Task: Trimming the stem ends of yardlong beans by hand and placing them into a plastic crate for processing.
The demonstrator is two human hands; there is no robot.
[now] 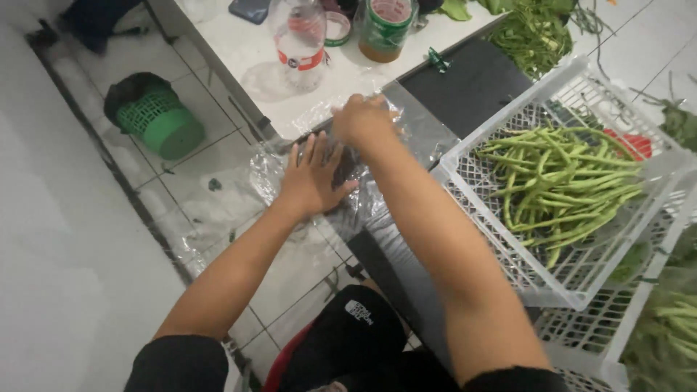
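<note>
clear plastic sheet: both hands pressing it flat at the counter edge

clear plastic sheet (406, 138) lies crumpled over the edge of the white counter (239, 51) and a dark surface (472, 87), with a loose end hanging toward the tiled floor (218, 189). the left hand (314, 178) rests on it palm down, fingers spread and flat, pinning the film over something dark beneath — what that is cannot be made out. the right hand (363, 120) sits just beyond, fingers curled down onto the sheet; whether it pinches a fold or only presses cannot be told from this view. the hands are close together but not touching.

judgement on the step in hand: the film appears to be in the course of being spread or folded around the dark item. good practice would be to keep the left palm as the anchor, draw the film taut with the right, and smooth outward so no creases trap air — thin film tears if dragged over the counter edge.

surroundings: a white plastic crate (465, 174) of green beans (559, 181) stands just right of the right forearm, stacked on another crate. on the counter beyond the hands are a clear bottle with a red label (299, 43) and a green-lidded jar (386, 29). more greens (534, 33) lie at the far end. a green basket with a black liner (156, 116) stands on the floor, well apart to the left.
</note>
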